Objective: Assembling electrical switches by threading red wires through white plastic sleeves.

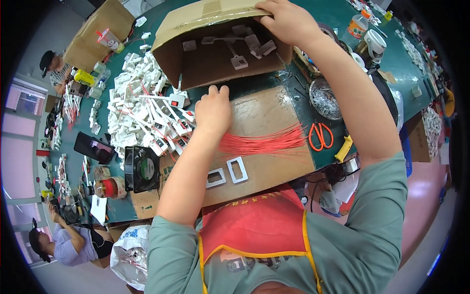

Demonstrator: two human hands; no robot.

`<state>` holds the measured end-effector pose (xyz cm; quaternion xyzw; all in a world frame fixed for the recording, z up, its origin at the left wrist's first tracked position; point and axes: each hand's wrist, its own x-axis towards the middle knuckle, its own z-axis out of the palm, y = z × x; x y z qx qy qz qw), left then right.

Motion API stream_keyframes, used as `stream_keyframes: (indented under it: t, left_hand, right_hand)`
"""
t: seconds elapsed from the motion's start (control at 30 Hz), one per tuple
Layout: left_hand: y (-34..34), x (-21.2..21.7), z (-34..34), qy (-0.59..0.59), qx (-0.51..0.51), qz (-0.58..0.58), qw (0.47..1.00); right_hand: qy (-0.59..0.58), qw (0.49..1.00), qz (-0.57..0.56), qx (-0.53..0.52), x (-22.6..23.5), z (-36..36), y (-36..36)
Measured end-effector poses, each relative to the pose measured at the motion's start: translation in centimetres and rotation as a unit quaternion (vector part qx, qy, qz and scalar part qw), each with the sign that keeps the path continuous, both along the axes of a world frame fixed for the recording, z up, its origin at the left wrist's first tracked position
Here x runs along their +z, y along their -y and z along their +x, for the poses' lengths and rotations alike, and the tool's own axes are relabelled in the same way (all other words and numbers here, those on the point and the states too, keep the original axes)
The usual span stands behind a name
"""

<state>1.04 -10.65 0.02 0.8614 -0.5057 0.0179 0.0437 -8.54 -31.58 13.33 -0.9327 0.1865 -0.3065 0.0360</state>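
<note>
A cardboard box [218,78] lies on its side, its opening facing me. Several white plastic pieces [239,62] are inside. My right hand [289,22] is closed over the box's upper right rim. Just below its lower edge is my left hand [213,110], with two fingers pointing toward the box and the others hidden; I see nothing held in it. Left of that hand spreads a heap of white plastic housings [139,98], some with red switches [175,101] and wires. Cut red wires [264,142] lie in a bundle on a cardboard sheet [259,108] below the box.
Two pale rectangular frames [237,169] lie near the table's front edge. To the right are orange-handled scissors [320,136], a yellow-handled tool [344,149] and a round metal dish [325,98]. A black fan [142,169] and a phone [94,147] stand left. Two people sit at the far left.
</note>
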Motion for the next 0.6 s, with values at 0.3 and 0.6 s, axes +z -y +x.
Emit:
stream_keyframes:
  t: [0.3, 0.6]
  left_hand:
    - [1.1, 4.4, 0.8, 0.003, -0.011, -0.165, 0.986]
    - [-1.2, 9.2, 0.0, 0.043, -0.020, -0.349, 0.936]
  right_hand:
    - [0.023, 0.998, -0.050, 0.032, -1.3, 0.1, 2.1]
    - [0.037, 0.999, -0.005, -0.017, 4.1, 0.0, 1.2]
